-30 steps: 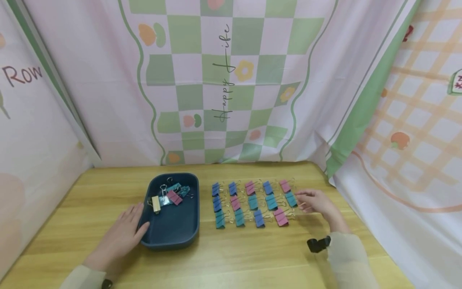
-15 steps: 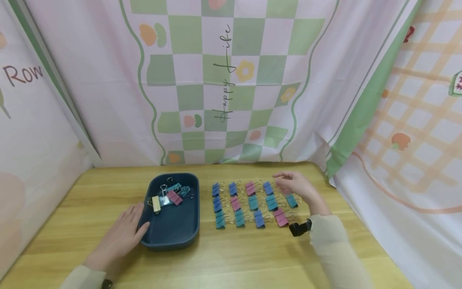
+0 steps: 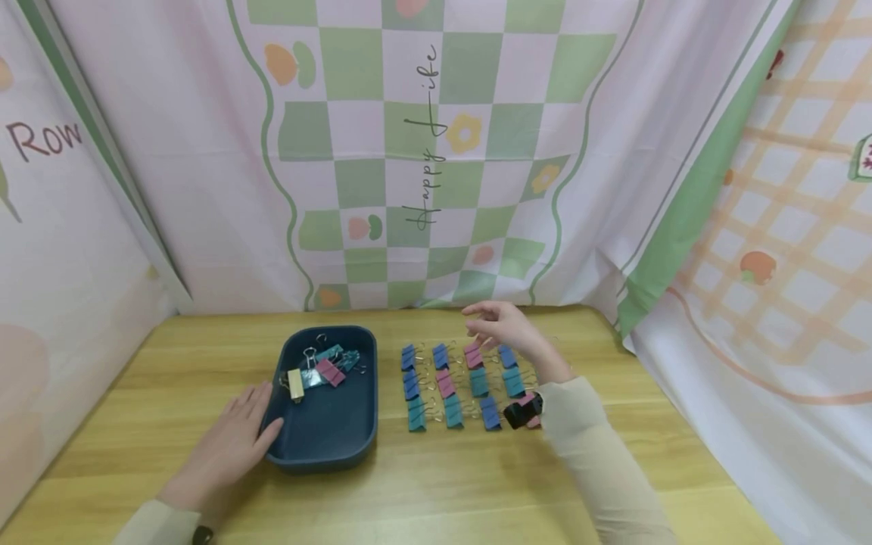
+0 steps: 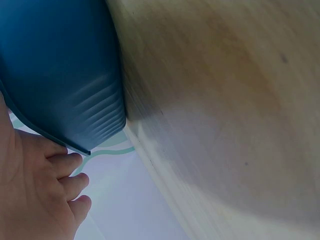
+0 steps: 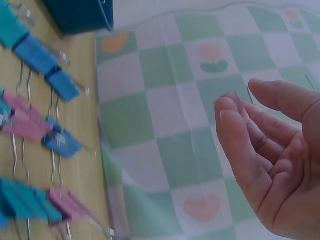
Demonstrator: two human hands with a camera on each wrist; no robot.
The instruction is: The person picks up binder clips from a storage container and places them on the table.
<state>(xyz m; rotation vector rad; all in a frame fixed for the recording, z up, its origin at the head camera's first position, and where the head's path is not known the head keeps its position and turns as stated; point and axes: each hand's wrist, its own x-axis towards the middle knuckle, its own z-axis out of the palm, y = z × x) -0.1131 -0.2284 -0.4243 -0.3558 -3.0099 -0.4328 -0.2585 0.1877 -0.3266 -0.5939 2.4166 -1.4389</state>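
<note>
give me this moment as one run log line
left hand: touching tray | right hand: empty, hovering near clip rows | loose clips: in tray

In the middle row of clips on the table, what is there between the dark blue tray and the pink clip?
One blue clip, and between it and the tray only bare table; the head view shows this.

Booth-like spot: wooden table (image 3: 463, 484), printed curtains (image 3: 514, 178)

A wood-grain table (image 3: 436, 484) bears a dark blue tray (image 3: 325, 433). Beside it, binder clips (image 3: 479, 382) lie in three rows.
</note>
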